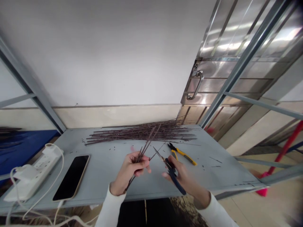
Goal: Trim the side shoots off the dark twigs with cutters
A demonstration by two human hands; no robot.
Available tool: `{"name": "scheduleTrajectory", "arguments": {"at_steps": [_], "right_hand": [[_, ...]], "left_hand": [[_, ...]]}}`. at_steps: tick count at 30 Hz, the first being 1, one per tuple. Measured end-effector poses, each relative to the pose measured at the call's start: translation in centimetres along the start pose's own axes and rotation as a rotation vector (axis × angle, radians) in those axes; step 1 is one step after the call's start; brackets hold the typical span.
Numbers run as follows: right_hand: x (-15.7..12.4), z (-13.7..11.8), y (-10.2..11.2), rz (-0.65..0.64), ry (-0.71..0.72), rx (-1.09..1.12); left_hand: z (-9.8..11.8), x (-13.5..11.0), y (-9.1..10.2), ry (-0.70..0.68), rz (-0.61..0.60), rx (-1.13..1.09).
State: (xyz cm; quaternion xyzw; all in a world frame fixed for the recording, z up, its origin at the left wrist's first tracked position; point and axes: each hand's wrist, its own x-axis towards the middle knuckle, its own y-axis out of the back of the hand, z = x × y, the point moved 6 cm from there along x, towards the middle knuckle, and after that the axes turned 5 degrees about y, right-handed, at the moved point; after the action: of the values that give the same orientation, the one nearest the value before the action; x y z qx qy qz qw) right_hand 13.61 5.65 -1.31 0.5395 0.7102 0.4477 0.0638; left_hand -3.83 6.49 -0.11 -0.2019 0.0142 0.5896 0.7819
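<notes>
My left hand (129, 168) grips a few thin dark sticks (145, 148), which cross it at a slant and stick out above and below the fist. My right hand (183, 178) holds blue-handled cutters (174, 177), their metal jaws (159, 154) reaching towards the sticks close to my left hand. On the grey metal table (104, 176) behind my hands lies a large heap of similar dark sticks (142, 133). Yellow-handled pliers (182, 154) rest just beyond my right hand. Short stick offcuts are scattered over the tabletop.
A black-screened phone (71, 177) and a white power strip (33, 174) with white cables lie at the table's left. A steel door (227, 63) with a handle stands behind the table. Grey metal frame posts (246, 60) rise at its corners.
</notes>
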Motion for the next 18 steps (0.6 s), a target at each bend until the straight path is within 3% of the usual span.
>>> {"name": "scheduleTrajectory", "arguments": {"at_steps": [4, 9, 14, 18], "right_hand": [[1.1, 0.0, 1.1, 0.083, 0.126, -0.021], [2.3, 0.9, 1.5, 0.133, 0.137, -0.073], [2.1, 1.7, 1.1, 0.122, 0.087, -0.042], [1.8, 2.0, 0.7, 0.095, -0.009, -0.004]], "left_hand": [[-0.7, 0.4, -1.0, 0.116, -0.17, -0.096], [-1.6, 1.4, -1.3, 0.173, -0.269, -0.176], [-1.8, 1.8, -0.9, 0.161, -0.26, -0.17], [-1.3, 2.0, -0.5, 0.048, -0.125, -0.063]]}}
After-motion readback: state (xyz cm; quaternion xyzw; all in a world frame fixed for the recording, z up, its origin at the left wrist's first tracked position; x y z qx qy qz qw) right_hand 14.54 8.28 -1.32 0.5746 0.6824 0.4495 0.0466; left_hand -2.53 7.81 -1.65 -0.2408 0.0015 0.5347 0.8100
